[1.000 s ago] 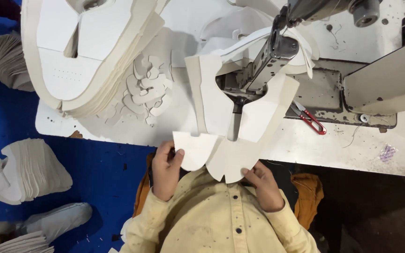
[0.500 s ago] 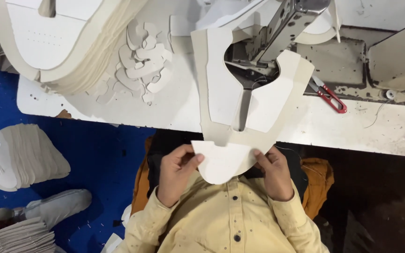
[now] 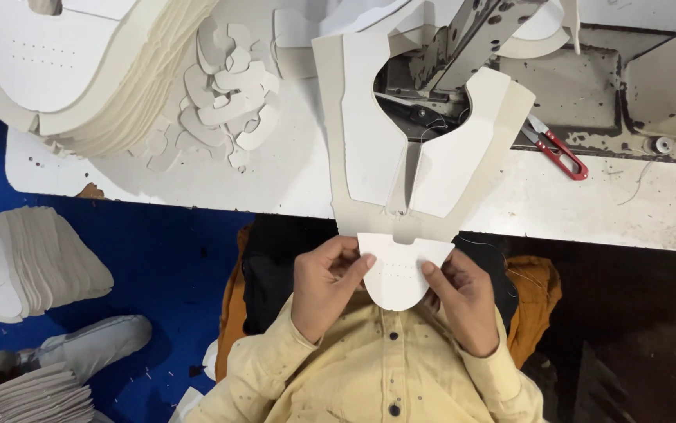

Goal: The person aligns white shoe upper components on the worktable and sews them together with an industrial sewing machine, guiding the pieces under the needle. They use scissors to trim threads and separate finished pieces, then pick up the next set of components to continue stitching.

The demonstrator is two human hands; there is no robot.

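My left hand (image 3: 324, 287) and my right hand (image 3: 464, 301) pinch a small white shield-shaped cut piece (image 3: 397, 274) by its two sides, close to my chest. Its flat top edge meets the bottom of a large cream U-shaped shoe upper panel (image 3: 365, 149). That panel lies on the white sewing table (image 3: 197, 180) and hangs over its front edge. The panel's two arms reach up around the sewing machine head (image 3: 467, 39).
Red-handled thread snips (image 3: 561, 153) lie right of the panel on the machine bed. A tall stack of cream panels (image 3: 79, 70) and several small white cutouts (image 3: 228, 102) sit on the table's left. More stacked pieces (image 3: 36, 262) rest on the blue floor.
The U-shaped panel has come down from its raised, folded pose to lie flat on the table. My hands have shifted the small white piece to its bottom edge, nearer my chest.
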